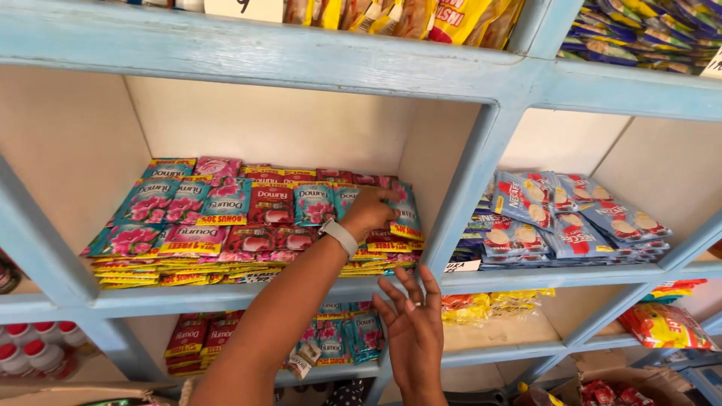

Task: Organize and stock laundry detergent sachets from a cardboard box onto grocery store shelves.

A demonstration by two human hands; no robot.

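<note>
My left hand, with a white-strapped watch on the wrist, reaches up into the middle shelf compartment. Its fingers are curled on a teal sachet at the right end of a wide stack of teal, pink and red sachets. My right hand hovers lower down in front of the blue shelf edge. Its fingers are spread, it holds nothing, and it touches nothing.
A blue upright post separates this compartment from one with blue sachets. Yellow packets sit on the shelf above. More red and teal sachets lie below, with red-capped white bottles at lower left and red-yellow packets at lower right.
</note>
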